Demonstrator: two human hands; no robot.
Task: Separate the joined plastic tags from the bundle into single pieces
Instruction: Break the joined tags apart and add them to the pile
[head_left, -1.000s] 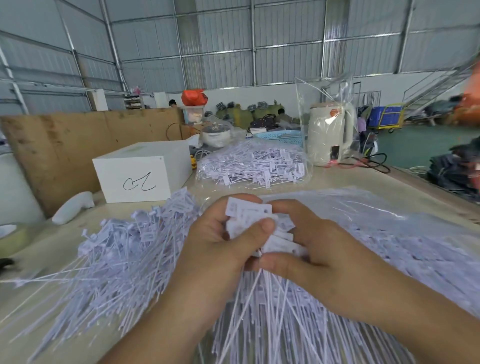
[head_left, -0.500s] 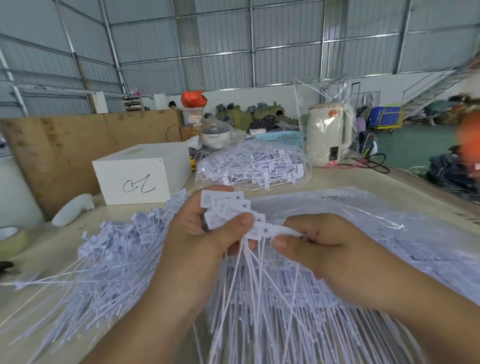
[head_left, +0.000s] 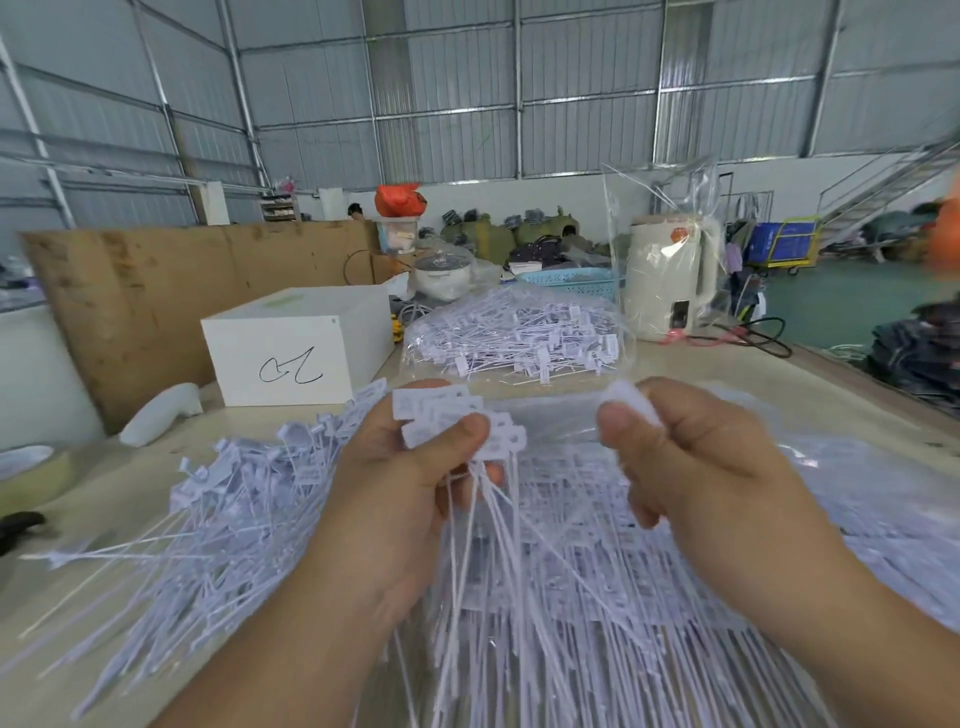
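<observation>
My left hand (head_left: 410, 467) grips a bundle of joined white plastic tags (head_left: 447, 415) by their flat heads, thumb pressed on top, with the thin tails hanging down. My right hand (head_left: 691, 452) pinches a single tag (head_left: 634, 402) between thumb and forefinger, held apart to the right of the bundle; the tag is blurred. A heap of loose tags (head_left: 223, 499) lies on the table to the left. More tags (head_left: 571, 597) spread on clear plastic under and between my hands.
A clear bag of tags (head_left: 519, 338) lies behind my hands. A white box (head_left: 296, 348) with a scribble stands at the back left, a cream kettle (head_left: 670, 275) at the back right. A white object (head_left: 161, 413) and a tape roll (head_left: 31, 467) lie at left.
My hands have drawn apart: the right hand pulled one tag off the bundle and moved right with it. The left hand kept its grip on the bundle.
</observation>
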